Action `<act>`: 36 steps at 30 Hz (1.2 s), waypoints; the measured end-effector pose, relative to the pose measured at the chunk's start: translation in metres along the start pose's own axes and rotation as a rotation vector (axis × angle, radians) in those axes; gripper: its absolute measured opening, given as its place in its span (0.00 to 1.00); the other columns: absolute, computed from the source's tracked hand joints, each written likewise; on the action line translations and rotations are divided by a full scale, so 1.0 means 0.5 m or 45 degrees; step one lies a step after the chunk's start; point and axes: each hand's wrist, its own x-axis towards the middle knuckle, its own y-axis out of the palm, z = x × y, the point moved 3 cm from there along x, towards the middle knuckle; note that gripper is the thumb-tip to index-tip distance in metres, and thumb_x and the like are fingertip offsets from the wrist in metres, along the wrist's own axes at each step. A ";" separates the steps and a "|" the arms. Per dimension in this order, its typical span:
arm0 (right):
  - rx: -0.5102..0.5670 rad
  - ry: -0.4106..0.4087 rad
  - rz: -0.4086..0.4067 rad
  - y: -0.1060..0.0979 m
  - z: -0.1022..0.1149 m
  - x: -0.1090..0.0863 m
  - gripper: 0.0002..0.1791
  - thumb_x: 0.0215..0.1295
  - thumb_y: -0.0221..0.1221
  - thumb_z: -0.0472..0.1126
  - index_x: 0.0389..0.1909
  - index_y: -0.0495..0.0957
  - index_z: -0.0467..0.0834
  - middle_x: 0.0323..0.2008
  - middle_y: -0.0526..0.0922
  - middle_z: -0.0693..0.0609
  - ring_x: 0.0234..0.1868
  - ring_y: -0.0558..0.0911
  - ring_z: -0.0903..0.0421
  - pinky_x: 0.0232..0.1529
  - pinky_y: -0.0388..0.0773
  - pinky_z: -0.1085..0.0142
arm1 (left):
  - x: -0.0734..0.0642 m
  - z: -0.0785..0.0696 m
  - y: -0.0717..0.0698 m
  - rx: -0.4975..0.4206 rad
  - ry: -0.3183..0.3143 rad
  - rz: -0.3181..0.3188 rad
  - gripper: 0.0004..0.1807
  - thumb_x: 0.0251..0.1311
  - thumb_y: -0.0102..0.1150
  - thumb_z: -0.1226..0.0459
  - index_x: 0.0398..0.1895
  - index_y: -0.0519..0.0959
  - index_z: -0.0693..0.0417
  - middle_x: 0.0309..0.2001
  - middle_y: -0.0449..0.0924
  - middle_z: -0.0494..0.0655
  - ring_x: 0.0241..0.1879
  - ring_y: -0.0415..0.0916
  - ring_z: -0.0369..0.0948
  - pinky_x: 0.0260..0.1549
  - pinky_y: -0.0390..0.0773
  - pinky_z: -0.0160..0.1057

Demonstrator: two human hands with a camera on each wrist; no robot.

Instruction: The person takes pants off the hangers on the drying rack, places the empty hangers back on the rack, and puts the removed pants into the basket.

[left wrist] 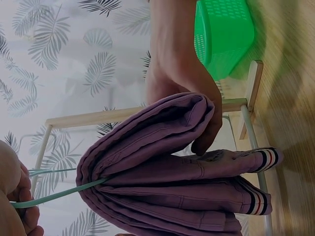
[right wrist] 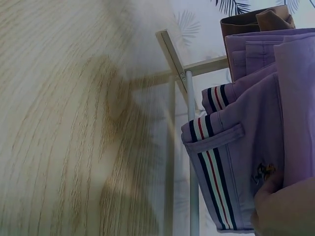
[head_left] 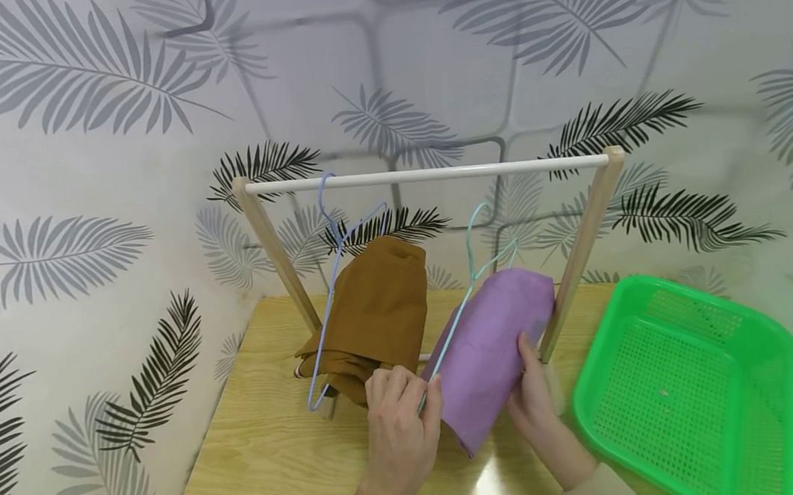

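Purple trousers (head_left: 489,347), folded over a mint-green hanger (head_left: 453,327), are held above the wooden table (head_left: 279,448), between its middle and its back edge. The left hand (head_left: 402,426) pinches the hanger between thumb and fingers at the near end of its sloping arm. The right hand (head_left: 535,397) grips the right side of the trousers, its thumb on the outer cloth. In the head view the hanger's hook shows below the white rod (head_left: 426,175) of a wooden-legged rack (head_left: 278,254), apart from it. The right wrist view shows navy, white and red striped bands on the trousers, and a small embroidered motif beside the thumb. Toward the table's back left corner, a folded brown garment (head_left: 386,300) hangs on a blue hanger (head_left: 334,277) hooked over the rod. A green plastic basket (head_left: 695,293) sits along the table's right edge. Leaf-patterned covering (head_left: 83,174) backs the scene.
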 end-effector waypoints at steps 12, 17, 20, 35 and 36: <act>-0.035 0.049 -0.067 0.014 -0.005 0.019 0.28 0.76 0.49 0.71 0.68 0.63 0.62 0.53 0.81 0.73 0.58 0.78 0.72 0.67 0.67 0.75 | 0.001 -0.001 0.000 0.037 0.012 0.007 0.29 0.83 0.45 0.58 0.15 0.70 0.52 0.24 0.70 0.42 0.32 0.63 0.37 0.38 0.66 0.35; -0.113 0.089 -0.122 0.019 -0.005 0.020 0.34 0.71 0.51 0.76 0.69 0.63 0.63 0.54 0.80 0.72 0.59 0.77 0.70 0.66 0.68 0.75 | -0.001 -0.001 0.000 0.031 -0.002 0.016 0.29 0.83 0.45 0.58 0.15 0.70 0.52 0.24 0.70 0.42 0.32 0.63 0.37 0.38 0.66 0.34; -0.150 0.098 -0.154 0.020 -0.001 0.020 0.35 0.69 0.53 0.76 0.68 0.61 0.63 0.56 0.78 0.71 0.59 0.76 0.68 0.66 0.68 0.74 | -0.002 0.001 0.000 0.012 -0.007 0.007 0.29 0.83 0.47 0.58 0.15 0.70 0.51 0.24 0.70 0.41 0.32 0.63 0.38 0.39 0.65 0.34; -0.497 -0.020 -0.473 0.026 0.031 0.009 0.59 0.60 0.62 0.77 0.77 0.59 0.38 0.58 0.73 0.53 0.49 0.77 0.63 0.45 0.79 0.74 | -0.004 0.006 0.000 0.005 0.002 -0.027 0.27 0.82 0.49 0.59 0.17 0.71 0.51 0.25 0.69 0.41 0.32 0.63 0.39 0.40 0.65 0.34; -0.531 -0.040 -0.490 0.027 0.034 0.009 0.58 0.60 0.63 0.77 0.74 0.62 0.37 0.56 0.74 0.52 0.46 0.78 0.63 0.43 0.79 0.74 | -0.004 0.006 0.000 0.005 -0.001 -0.027 0.27 0.82 0.49 0.59 0.17 0.71 0.51 0.25 0.69 0.41 0.32 0.63 0.39 0.40 0.65 0.34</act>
